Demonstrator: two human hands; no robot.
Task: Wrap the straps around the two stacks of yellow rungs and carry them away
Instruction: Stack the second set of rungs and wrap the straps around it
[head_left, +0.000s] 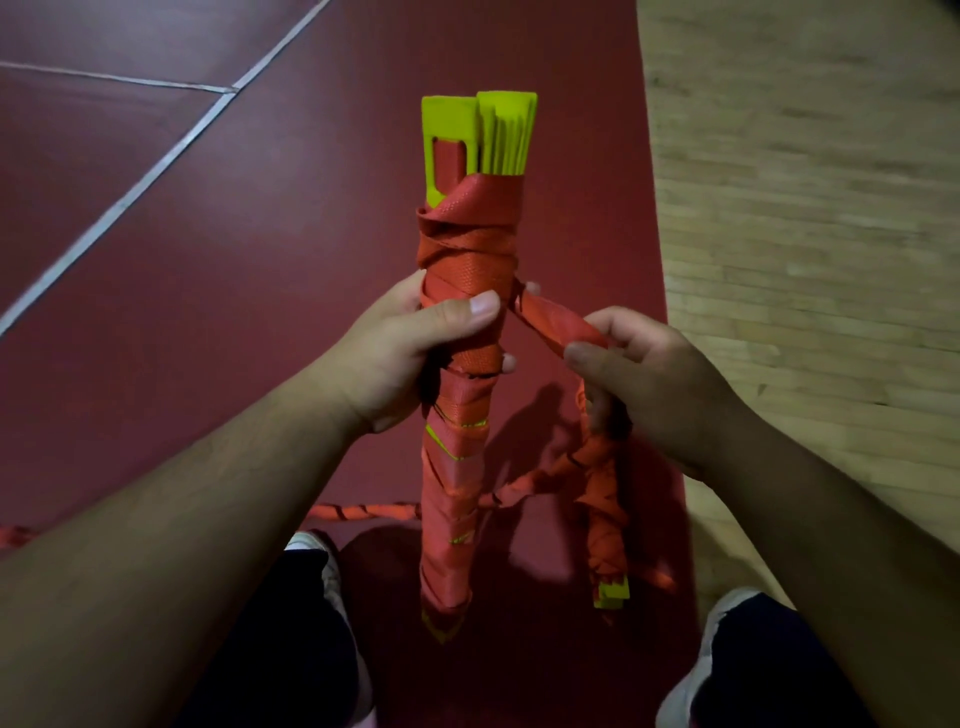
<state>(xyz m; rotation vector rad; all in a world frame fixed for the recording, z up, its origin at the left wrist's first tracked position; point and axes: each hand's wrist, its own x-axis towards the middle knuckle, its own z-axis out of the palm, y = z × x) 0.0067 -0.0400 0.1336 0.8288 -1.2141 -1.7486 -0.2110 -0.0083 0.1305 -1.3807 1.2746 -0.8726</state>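
The left hand (410, 358) held the first stack (478, 135) of yellow rungs upright over the red floor (208, 208), its fingers (467, 314) curled round the wrapped middle. The right hand (654, 384) pinched the red strap (556, 325) just right of it. The second stack (610, 592) hung lower, near right, partly wound. The rungs looked stiff and light and the strap soft and slack, so gripping mid-bundle, over the windings, seemed the safest hold.
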